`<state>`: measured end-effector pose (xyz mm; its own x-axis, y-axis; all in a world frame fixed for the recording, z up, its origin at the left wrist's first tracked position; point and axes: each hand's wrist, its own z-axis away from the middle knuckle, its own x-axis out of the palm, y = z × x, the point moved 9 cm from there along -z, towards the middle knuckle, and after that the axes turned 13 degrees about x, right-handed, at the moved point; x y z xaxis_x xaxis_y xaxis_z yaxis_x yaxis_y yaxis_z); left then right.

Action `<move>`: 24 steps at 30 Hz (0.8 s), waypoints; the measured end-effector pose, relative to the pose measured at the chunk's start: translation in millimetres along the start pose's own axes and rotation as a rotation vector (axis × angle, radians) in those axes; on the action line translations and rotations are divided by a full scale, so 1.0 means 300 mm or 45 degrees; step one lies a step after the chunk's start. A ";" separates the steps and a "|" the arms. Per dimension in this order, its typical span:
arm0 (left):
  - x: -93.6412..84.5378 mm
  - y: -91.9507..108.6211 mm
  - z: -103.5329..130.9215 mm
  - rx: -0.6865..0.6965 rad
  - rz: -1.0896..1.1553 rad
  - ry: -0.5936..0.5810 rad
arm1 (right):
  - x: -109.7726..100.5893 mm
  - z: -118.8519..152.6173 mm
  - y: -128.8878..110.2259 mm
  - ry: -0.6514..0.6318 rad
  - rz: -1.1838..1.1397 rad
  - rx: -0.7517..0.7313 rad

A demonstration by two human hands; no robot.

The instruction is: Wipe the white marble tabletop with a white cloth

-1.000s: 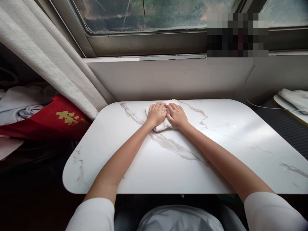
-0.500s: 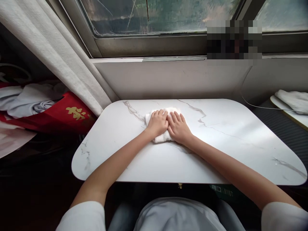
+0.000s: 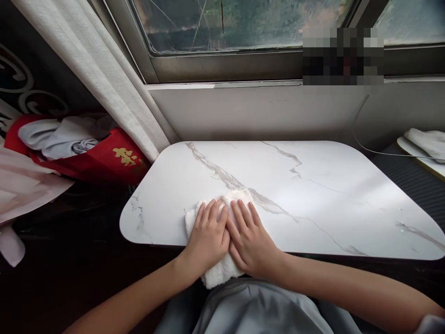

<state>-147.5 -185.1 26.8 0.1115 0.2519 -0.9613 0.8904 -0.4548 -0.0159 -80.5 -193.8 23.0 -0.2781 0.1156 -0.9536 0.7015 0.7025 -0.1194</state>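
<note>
A folded white cloth [image 3: 219,272] lies at the near edge of the white marble-patterned table [image 3: 333,171], and its near part hangs over that edge. My left hand [image 3: 208,232] rests flat on the cloth with the fingers stretched forward. Beside it, touching, my right hand [image 3: 253,239] presses down flat as well, fingers slightly apart. Both hands cover the middle of the cloth. A grey-brown vein in the tabletop runs just beyond the fingertips.
At the left, a pale curtain [image 3: 100,69] hangs beside a red bag [image 3: 100,160] with grey fabric in it. Behind the table are a wall [image 3: 257,109] and a window [image 3: 243,28]. A thin cable [image 3: 378,152] leads right toward a white cloth [image 3: 429,143] on a board.
Both hands have drawn the cloth from the table's middle toward me, to the near edge and slightly left. The view has shifted a little to the left.
</note>
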 end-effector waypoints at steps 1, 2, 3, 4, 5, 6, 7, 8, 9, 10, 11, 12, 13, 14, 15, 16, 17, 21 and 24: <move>0.007 -0.034 0.001 -0.030 0.032 -0.008 | 0.009 -0.027 0.000 -0.014 -0.030 0.002; 0.016 -0.075 -0.004 -0.068 0.064 -0.016 | 0.020 -0.062 0.004 -0.031 -0.062 0.006; 0.025 -0.123 -0.012 -0.110 0.094 -0.023 | 0.033 -0.103 0.011 -0.051 -0.096 0.014; 0.035 -0.175 -0.025 -0.154 0.118 -0.027 | 0.048 -0.151 0.022 -0.075 -0.132 0.033; 0.046 -0.229 -0.042 -0.194 0.137 -0.030 | 0.065 -0.204 0.036 -0.103 -0.169 0.060; 0.057 -0.283 -0.062 -0.226 0.149 -0.033 | 0.083 -0.261 0.054 -0.132 -0.205 0.106; 0.069 -0.335 -0.087 -0.246 0.157 -0.042 | 0.103 -0.319 0.075 -0.162 -0.239 0.165; 0.082 -0.383 -0.115 -0.255 0.165 -0.053 | 0.120 -0.378 0.098 -0.178 -0.269 0.231; 0.093 -0.430 -0.145 -0.263 0.166 -0.057 | 0.134 -0.434 0.120 -0.175 -0.290 0.289; 0.102 -0.474 -0.175 -0.271 0.161 -0.057 | 0.145 -0.487 0.139 -0.162 -0.302 0.336; 0.109 -0.514 -0.207 -0.275 0.156 -0.054 | 0.154 -0.535 0.156 -0.141 -0.303 0.371; 0.115 -0.551 -0.239 -0.274 0.150 -0.047 | 0.162 -0.579 0.170 -0.119 -0.296 0.397; 0.120 -0.584 -0.270 -0.266 0.145 -0.037 | 0.169 -0.618 0.184 -0.098 -0.285 0.419; 0.124 -0.612 -0.301 -0.249 0.145 -0.025 | 0.176 -0.652 0.198 -0.079 -0.272 0.442; 0.128 -0.637 -0.330 -0.226 0.149 -0.012 | 0.182 -0.682 0.212 -0.062 -0.261 0.467; 0.132 -0.660 -0.357 -0.204 0.155 0.002 | 0.187 -0.707 0.226 -0.049 -0.254 0.491; 0.136 -0.682 -0.381 -0.182 0.160 0.017 | 0.192 -0.730 0.238 -0.039 -0.250 0.512; 0.152 -0.757 -0.449 -0.129 0.165 0.061 | 0.211 -0.806 0.274 -0.022 -0.234 0.551; 0.163 -0.803 -0.479 -0.125 0.172 0.082 | 0.222 -0.856 0.291 -0.009 -0.222 0.555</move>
<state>-293.3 59.4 23.1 0.2580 0.2496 -0.9334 0.9039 -0.4034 0.1420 -206.1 55.6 19.9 -0.4129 0.0158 -0.9107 0.8554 0.3502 -0.3817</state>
